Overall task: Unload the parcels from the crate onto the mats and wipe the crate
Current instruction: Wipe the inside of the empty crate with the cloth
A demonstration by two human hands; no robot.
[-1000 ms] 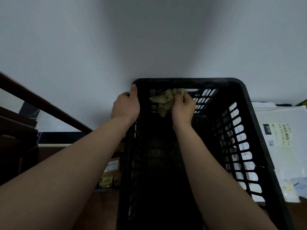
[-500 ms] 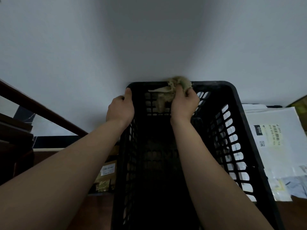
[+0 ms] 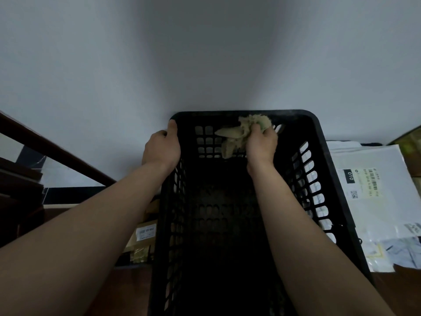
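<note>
Centre frame, we have the black slotted crate (image 3: 337, 201) running from the bottom edge up to the white wall (image 3: 205, 53).

- Our left hand (image 3: 160, 148) grips the crate's upper-left corner: thumb on top of the rim, fingers curled round the outside.
- Our right hand (image 3: 262, 142) is inside the crate, right of centre. Its fingers are clenched round a crumpled green-beige cloth (image 3: 241, 131).
- The cloth sits against the crate's end wall just under the top rim. A loose flap hangs left over the slots.
- The crate interior is dark; we make out only the slotted floor.
- Right of the crate, mid-right of frame, lies a white poly mailer (image 3: 373, 201) with a barcode label and a "010" tag, just beside the crate wall. More pale bags (image 3: 398, 247) overlap it at lower right.
- Left of the crate, lower centre-left, is a brown parcel (image 3: 145, 233) with a white label, partly hidden by our left forearm.
- A dark wooden rail (image 3: 57, 151) slants across the left edge.
</note>
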